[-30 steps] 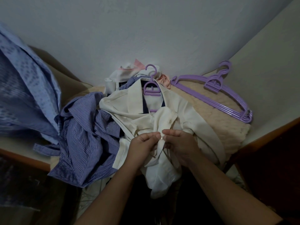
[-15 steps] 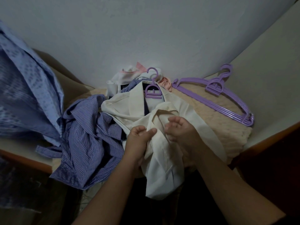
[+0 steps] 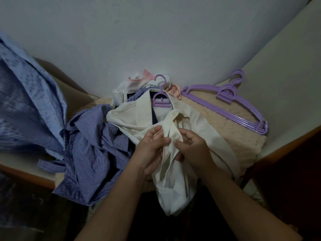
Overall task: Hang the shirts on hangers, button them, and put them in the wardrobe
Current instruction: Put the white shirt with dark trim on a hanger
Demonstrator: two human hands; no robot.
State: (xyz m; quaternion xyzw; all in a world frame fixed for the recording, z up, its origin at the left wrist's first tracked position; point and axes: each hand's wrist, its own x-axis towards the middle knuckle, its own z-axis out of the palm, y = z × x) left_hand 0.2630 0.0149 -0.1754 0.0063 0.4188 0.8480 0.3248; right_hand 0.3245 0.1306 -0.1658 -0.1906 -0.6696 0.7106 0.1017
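A pale wall (image 3: pixel 156 40) fills the upper half of the view from the head camera, above a cushioned surface covered by a cream quilted blanket (image 3: pixel 231 129) heaped with clothes. At far left hangs a light blue patterned cloth (image 3: pixel 26 105), and below and right of it a blue striped shirt (image 3: pixel 90 150) lies crumpled, spilling over the front edge of the surface. At centre, a cream shirt (image 3: pixel 132 117) lies collar away from the person on a purple hanger (image 3: pixel 161 101), whose hook pokes up out of the open collar; its lower part drapes off the front edge between the person's forearms. The left hand (image 3: pixel 151 148) pinches one front edge of the cream shirt between thumb and curled fingers, and the right hand (image 3: pixel 192 146) grips the opposite front edge, fingers curled round the fabric. The two hands sit just beside each other at the shirt's mid-front, below the collar and hanger, holding the two edges together; whether a button is between the fingertips cannot be told. To the right, a stack of purple hangers (image 3: pixel 243 112) lies on the blanket, well apart from the hands. Behind the collar, a small bundle of white and pink clothes (image 3: pixel 139 82) rests against the wall.
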